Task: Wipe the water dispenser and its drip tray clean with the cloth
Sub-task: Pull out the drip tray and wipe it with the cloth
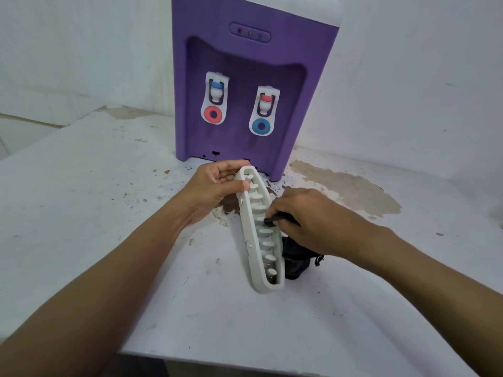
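Observation:
A purple water dispenser (253, 85) with two white taps stands at the back of the white table. In front of it the white slotted drip tray (251, 240) is tipped up on its long edge, its near end on the table. My left hand (215, 186) grips the tray's far end, thumb over the rim. My right hand (307, 219) pinches a black cloth (295, 258) and presses a twisted tip of it into a slot near the tray's middle. The rest of the cloth hangs bunched behind the tray, under my wrist.
The white table (109, 213) is stained, with a brown patch (345, 186) to the right of the dispenser and dark specks around its base. White walls stand close behind and to the right. The table's front edge runs near the bottom of the view.

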